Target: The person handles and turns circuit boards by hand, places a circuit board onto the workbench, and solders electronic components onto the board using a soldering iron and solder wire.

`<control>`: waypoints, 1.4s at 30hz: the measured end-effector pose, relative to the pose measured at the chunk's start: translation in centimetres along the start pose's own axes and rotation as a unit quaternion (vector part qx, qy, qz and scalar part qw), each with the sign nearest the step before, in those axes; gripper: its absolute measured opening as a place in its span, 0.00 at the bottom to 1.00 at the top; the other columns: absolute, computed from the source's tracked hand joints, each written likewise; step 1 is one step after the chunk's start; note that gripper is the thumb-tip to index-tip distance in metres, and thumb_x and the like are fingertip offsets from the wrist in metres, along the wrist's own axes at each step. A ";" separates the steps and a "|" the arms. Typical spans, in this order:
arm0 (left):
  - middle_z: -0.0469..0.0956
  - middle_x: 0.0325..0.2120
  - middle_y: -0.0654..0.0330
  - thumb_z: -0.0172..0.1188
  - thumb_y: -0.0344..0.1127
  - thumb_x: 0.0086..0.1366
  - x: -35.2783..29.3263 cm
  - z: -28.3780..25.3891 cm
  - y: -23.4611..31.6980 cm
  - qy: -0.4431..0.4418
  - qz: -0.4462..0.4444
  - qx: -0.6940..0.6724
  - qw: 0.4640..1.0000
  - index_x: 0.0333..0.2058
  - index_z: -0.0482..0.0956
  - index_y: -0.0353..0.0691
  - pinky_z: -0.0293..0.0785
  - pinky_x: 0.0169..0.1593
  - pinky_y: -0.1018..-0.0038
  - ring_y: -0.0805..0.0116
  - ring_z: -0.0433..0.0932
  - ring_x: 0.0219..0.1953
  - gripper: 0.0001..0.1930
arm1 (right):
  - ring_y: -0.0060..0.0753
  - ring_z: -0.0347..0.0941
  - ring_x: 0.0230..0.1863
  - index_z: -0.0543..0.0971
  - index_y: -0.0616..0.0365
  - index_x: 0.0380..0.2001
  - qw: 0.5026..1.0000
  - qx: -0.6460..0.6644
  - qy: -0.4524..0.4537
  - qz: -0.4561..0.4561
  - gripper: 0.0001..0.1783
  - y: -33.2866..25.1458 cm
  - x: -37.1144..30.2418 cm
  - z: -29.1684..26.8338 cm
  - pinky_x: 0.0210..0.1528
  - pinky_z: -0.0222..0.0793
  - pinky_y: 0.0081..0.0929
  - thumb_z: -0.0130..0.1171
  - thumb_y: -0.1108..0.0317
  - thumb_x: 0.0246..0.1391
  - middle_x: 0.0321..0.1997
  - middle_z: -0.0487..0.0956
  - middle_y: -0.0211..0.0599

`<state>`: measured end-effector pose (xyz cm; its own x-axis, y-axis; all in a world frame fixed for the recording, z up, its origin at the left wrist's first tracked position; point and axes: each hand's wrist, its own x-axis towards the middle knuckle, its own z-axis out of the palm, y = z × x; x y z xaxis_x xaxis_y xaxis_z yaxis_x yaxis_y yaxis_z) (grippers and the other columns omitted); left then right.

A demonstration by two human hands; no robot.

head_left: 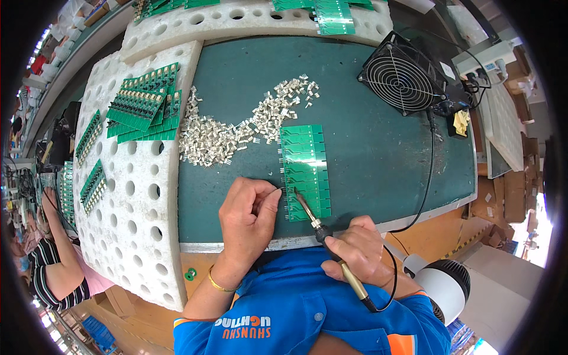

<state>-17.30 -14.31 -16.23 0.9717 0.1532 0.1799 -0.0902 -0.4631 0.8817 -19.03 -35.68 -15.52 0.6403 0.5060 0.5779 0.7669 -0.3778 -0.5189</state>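
A green circuit board panel [306, 155] lies on the dark green work mat in front of me, with a row of pins along its left edge. My right hand [358, 249] grips a soldering iron [320, 231], its tip pointing at the lower left part of the panel. Beside that left edge, my left hand [249, 213] is closed with thumb and forefinger pinched together; whatever is between them is too small to make out. Beyond the left hand spreads a heap of small white connectors [210, 141], trailing off toward the far right.
Perforated white foam [121, 195] on the left carries stacked green boards [142, 106]. A second foam slab [260, 23] with boards lies at the back. A black fan [402, 77] stands at the far right, its cable crossing the mat. Another person's arm [56, 219] shows at far left.
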 end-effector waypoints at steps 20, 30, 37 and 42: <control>0.70 0.26 0.66 0.62 0.27 0.64 -0.1 0.1 -0.3 0.020 -0.011 -0.016 1.000 0.33 0.74 0.36 0.65 0.29 0.81 0.79 0.66 0.25 0.05 | 0.32 0.70 0.18 0.76 0.60 0.41 0.997 0.055 0.030 0.039 0.19 0.8 0.2 0.5 0.30 0.64 0.32 0.66 0.56 0.55 0.18 0.74 0.30; 0.70 0.25 0.65 0.63 0.26 0.64 0.0 0.1 -0.3 0.017 -0.011 -0.016 1.000 0.33 0.74 0.35 0.65 0.29 0.81 0.79 0.66 0.25 0.05 | 0.32 0.69 0.17 0.76 0.60 0.40 0.997 0.061 0.026 0.038 0.17 0.9 0.6 0.4 0.29 0.63 0.31 0.65 0.58 0.56 0.18 0.74 0.32; 0.70 0.25 0.65 0.63 0.26 0.63 0.0 0.2 -0.2 0.014 -0.022 -0.022 0.999 0.33 0.74 0.35 0.65 0.29 0.81 0.79 0.66 0.24 0.05 | 0.32 0.67 0.15 0.77 0.59 0.37 0.997 0.054 0.043 0.046 0.12 0.8 0.7 0.6 0.28 0.63 0.31 0.65 0.64 0.53 0.16 0.73 0.31; 0.70 0.25 0.66 0.62 0.26 0.64 0.0 0.1 -0.2 0.018 -0.012 -0.014 1.000 0.32 0.74 0.35 0.65 0.28 0.81 0.79 0.66 0.24 0.05 | 0.31 0.67 0.15 0.77 0.59 0.37 0.996 0.048 0.059 0.040 0.13 1.1 0.3 0.3 0.28 0.62 0.30 0.63 0.62 0.55 0.16 0.73 0.31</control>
<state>-17.25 -14.31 -16.43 0.9652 0.1955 0.1734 -0.0731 -0.4349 0.8975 -18.03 -35.65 -16.12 0.7047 0.3797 0.5993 0.7086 -0.3347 -0.6212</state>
